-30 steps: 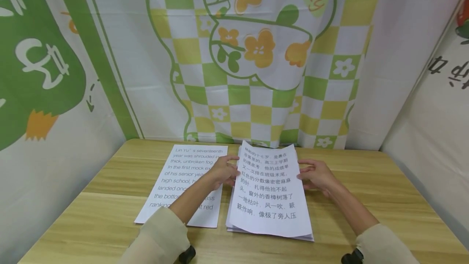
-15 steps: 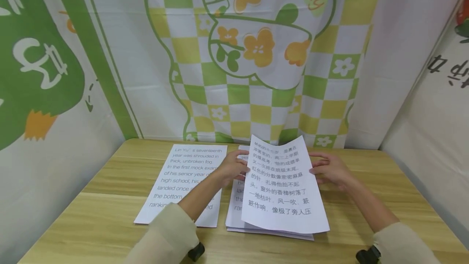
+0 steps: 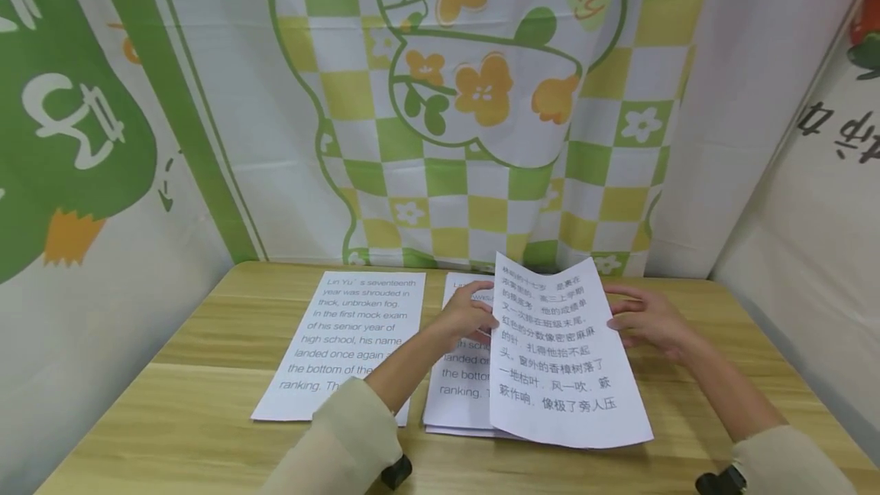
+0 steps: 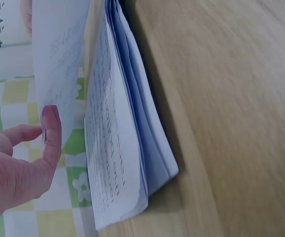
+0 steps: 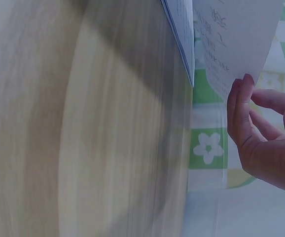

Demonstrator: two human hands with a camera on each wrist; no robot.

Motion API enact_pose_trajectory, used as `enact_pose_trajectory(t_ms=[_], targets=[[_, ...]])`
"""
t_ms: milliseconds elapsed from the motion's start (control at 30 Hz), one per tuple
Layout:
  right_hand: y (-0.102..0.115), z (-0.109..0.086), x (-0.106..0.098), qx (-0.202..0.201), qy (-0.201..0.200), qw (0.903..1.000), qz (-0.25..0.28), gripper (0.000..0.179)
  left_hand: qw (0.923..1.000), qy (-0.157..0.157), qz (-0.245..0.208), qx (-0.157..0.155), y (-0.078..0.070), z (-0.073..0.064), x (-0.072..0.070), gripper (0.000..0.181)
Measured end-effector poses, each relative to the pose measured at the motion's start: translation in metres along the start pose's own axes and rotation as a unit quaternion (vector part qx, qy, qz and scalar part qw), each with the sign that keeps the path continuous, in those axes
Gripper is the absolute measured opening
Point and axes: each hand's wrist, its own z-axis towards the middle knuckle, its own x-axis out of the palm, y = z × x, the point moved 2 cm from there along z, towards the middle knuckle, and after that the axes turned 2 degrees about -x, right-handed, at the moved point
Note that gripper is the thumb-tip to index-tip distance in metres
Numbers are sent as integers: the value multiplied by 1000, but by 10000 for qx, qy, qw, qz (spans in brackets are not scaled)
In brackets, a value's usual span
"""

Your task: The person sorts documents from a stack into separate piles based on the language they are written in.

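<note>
A white sheet of paper (image 3: 550,357) printed with Chinese text is held up off the table, slightly bowed. My left hand (image 3: 464,313) pinches its left edge between thumb and fingers, as the left wrist view also shows at the hand (image 4: 24,168). Along the opposite edge, my right hand (image 3: 649,319) pinches the sheet; in the right wrist view the fingertips (image 5: 243,86) lie against its underside. Beneath and to the left lies a paper stack (image 3: 457,384) topped by an English-text page, partly covered by the raised sheet. In the left wrist view the stack (image 4: 115,148) shows several separate layers.
Farther left, another English-text sheet (image 3: 337,334) lies flat on the wooden table (image 3: 172,388), partly behind my left forearm. A checkered floral curtain (image 3: 481,174) hangs at the table's back edge, with printed cloth on both sides.
Both hands have carried the Chinese-text sheet up off the stack and to the right. The English-text page under it has come into view. The far-left sheet has stayed put.
</note>
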Motion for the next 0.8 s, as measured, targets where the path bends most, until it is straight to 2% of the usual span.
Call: enact_pose_trajectory(t_ms=[267, 433, 667, 800], targets=[[-4, -9, -24, 55, 140, 9998, 122, 76, 9999, -56, -48, -80, 3, 10, 21, 83], [-9, -15, -41, 112, 84, 9999, 68, 73, 9999, -14, -12, -122, 5, 12, 36, 84], [-17, -23, -59, 52, 243, 9994, 240, 56, 9996, 139, -187, -138, 5, 13, 54, 83], [-21, -25, -68, 10, 299, 9989, 363, 55, 9993, 191, -291, -140, 4, 15, 62, 83]])
